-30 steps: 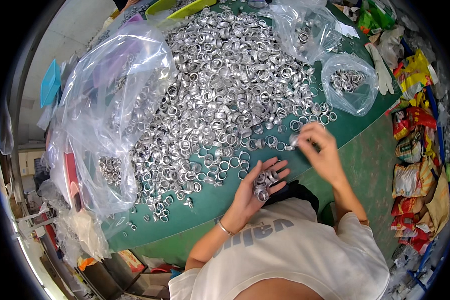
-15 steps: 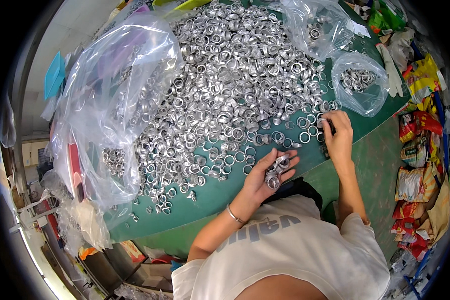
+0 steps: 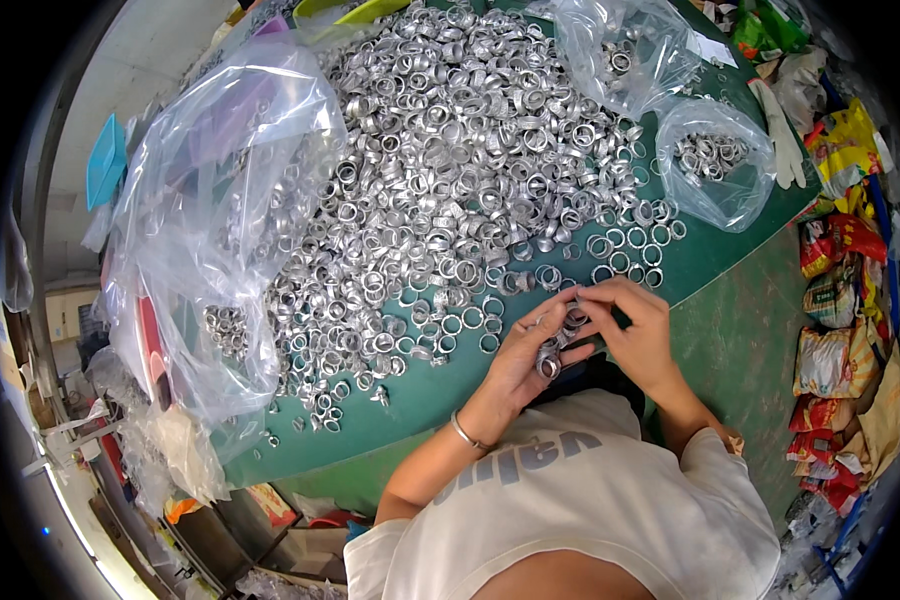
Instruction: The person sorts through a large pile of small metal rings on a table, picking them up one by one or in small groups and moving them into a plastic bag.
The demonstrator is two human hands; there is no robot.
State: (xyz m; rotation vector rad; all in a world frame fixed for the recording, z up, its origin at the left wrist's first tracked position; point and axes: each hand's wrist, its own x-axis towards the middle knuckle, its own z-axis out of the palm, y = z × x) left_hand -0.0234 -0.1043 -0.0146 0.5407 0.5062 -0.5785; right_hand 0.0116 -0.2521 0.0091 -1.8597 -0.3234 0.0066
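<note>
Hundreds of silver metal rings [image 3: 440, 190] cover most of the green tabletop [image 3: 710, 250] that I look down on, heaped thick in the middle and thinning to single rings along the near edge. They are short, shiny bands, some wide, some narrow, with bright cut edges. A large clear plastic bag [image 3: 220, 220] lies crumpled on the left, soft and wrinkled, with a few rings inside. Two smaller clear bags [image 3: 715, 165] at the far right hold small clusters of rings. My left hand [image 3: 530, 355] is cupped palm up just off the near edge, cradling a small bunch of rings [image 3: 555, 345]. My right hand [image 3: 635, 330] touches it, fingertips pinched on a ring in that bunch. A thin metal bangle [image 3: 465, 433] circles the left wrist.
</note>
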